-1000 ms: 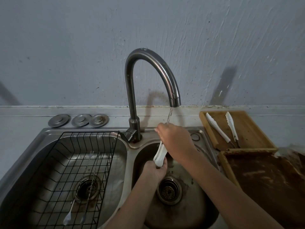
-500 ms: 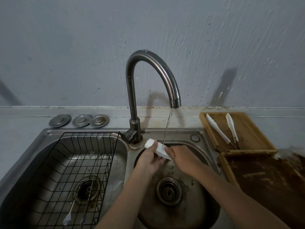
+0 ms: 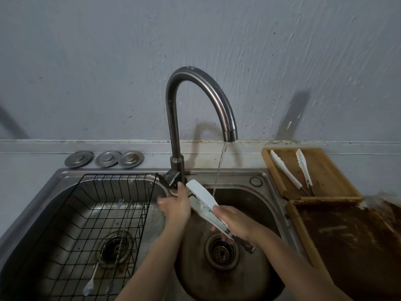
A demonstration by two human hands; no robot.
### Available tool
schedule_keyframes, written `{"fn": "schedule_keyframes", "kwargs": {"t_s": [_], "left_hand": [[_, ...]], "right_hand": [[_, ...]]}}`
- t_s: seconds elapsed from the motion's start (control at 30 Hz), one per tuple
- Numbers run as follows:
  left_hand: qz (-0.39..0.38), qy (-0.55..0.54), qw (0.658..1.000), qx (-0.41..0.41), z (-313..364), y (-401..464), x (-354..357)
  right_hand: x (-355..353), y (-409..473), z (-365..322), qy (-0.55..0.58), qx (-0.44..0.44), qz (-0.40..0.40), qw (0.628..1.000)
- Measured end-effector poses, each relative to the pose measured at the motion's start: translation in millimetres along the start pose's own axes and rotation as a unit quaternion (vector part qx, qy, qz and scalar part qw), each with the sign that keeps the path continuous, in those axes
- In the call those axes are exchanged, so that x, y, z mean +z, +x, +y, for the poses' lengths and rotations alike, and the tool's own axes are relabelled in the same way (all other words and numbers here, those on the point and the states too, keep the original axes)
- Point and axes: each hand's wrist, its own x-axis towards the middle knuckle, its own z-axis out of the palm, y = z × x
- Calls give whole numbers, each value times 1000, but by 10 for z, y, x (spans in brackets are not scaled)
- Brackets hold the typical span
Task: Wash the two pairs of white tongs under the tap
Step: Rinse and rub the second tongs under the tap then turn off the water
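Right hand (image 3: 235, 224): closed around the lower part of a pair of white tongs (image 3: 204, 202), near the dark handle end that sticks out below the wrist.
Left hand (image 3: 176, 206): beside the upper part of the same tongs, fingers spread and blurred — whether it grips or only touches them I cannot tell.
Held tongs: tilted, white tip up and to the left near the tap base, handle down to the right, over the right basin (image 3: 256, 205).
Water (image 3: 219, 172): a thin stream falls from the tap (image 3: 195, 101) spout and meets the tongs just above the right hand.
Right basin: round drain (image 3: 220, 249) below the hands.
Left basin: a black wire rack (image 3: 86, 213) sits in it, with two long thin utensils (image 3: 108, 242) lying on the wires.
Second white tongs (image 3: 291, 170): open in a V on a wooden tray (image 3: 325, 177) to the right of the sink — well apart from the hands.
Nearer tray (image 3: 351, 246): dark, stained surface, just in front of the first tray.
Ledge behind sink: three round metal sink plugs (image 3: 104, 159) in a row.
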Motion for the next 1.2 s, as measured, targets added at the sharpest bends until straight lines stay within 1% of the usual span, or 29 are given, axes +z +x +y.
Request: {"fn": "schedule_keyframes", "kwargs": {"t_s": [0.03, 0.1, 0.13, 0.17, 0.2, 0.27, 0.33, 0.4, 0.47, 0.57, 0.63, 0.67, 0.7, 0.73, 0.77, 0.8, 0.83, 0.87, 0.9, 0.93, 0.97, 1.0, 1.03, 1.07, 1.1, 1.13, 1.17, 1.2], "left_hand": [[61, 26, 996, 64, 15, 26, -53], [124, 82, 972, 181, 75, 116, -169], [131, 120, 959, 221, 110, 202, -222], [120, 149, 950, 246, 155, 294, -264], [97, 166, 948, 253, 210, 367, -300], [52, 180, 955, 232, 298, 388, -301], [67, 203, 952, 218, 324, 343, -261], [97, 254, 935, 229, 317, 334, -222], [109, 314, 914, 234, 347, 347, -195], [105, 408, 881, 217, 438, 360, -183], [95, 441, 867, 213, 470, 364, -180], [89, 447, 865, 211, 476, 367, -181], [85, 450, 864, 210, 482, 374, -185], [82, 452, 863, 209, 475, 373, -189], [79, 452, 864, 208, 468, 368, -195], [78, 450, 866, 206, 464, 365, -196], [77, 448, 867, 204, 460, 364, -197], [76, 447, 867, 205, 462, 365, -196], [76, 445, 868, 208, 465, 368, -196], [76, 439, 870, 210, 458, 367, -192], [77, 431, 873, 213, 459, 368, -194], [77, 424, 876, 216, 459, 367, -197], [76, 422, 877, 217, 457, 362, -201], [75, 423, 877, 217, 456, 359, -202], [74, 423, 878, 214, 453, 362, -203], [74, 421, 879, 211, 453, 365, -203], [74, 421, 879, 210, 452, 366, -203], [73, 424, 877, 213, 455, 368, -201]], "right_hand": [[9, -4, -20, -18, -3, 11, 1000], [20, -18, -58, -12, -14, 21, 1000], [18, -29, -79, 2, -18, 23, 1000], [14, -34, -101, 17, -19, 27, 999], [18, -40, -132, 32, -18, 35, 999], [25, -59, -180, 61, -15, 58, 996], [30, -88, -240, 79, -24, 81, 993], [7, -120, -311, 90, -49, 100, 990], [-40, -161, -386, 84, -91, 117, 985], [-80, -157, -389, 35, -145, 171, 974], [-48, -102, -342, 9, -147, 207, 967], [-34, -75, -306, -14, -125, 204, 971], [-20, -43, -270, -74, -83, 181, 977], [-11, -21, -234, -163, -19, 131, 978], [-8, -8, -191, -258, 55, 73, 962], [8, 2, -140, -330, 94, 42, 938], [50, 15, -101, -386, 93, 42, 917], [109, 22, -66, -385, 69, 80, 917], [147, 44, -50, -364, 39, 136, 920], [183, 52, -52, -315, 13, 194, 929], [203, 80, -62, -299, -17, 224, 927], [201, 89, -85, -311, -35, 225, 923], [186, 103, -96, -337, -16, 186, 923], [171, 115, -131, -371, 23, 130, 919], [156, 106, -152, -407, 78, 69, 907], [136, 104, -152, -438, 115, 26, 891], [125, 96, -158, -467, 122, 5, 876], [118, 115, -133, -473, 92, 23, 876]]}}
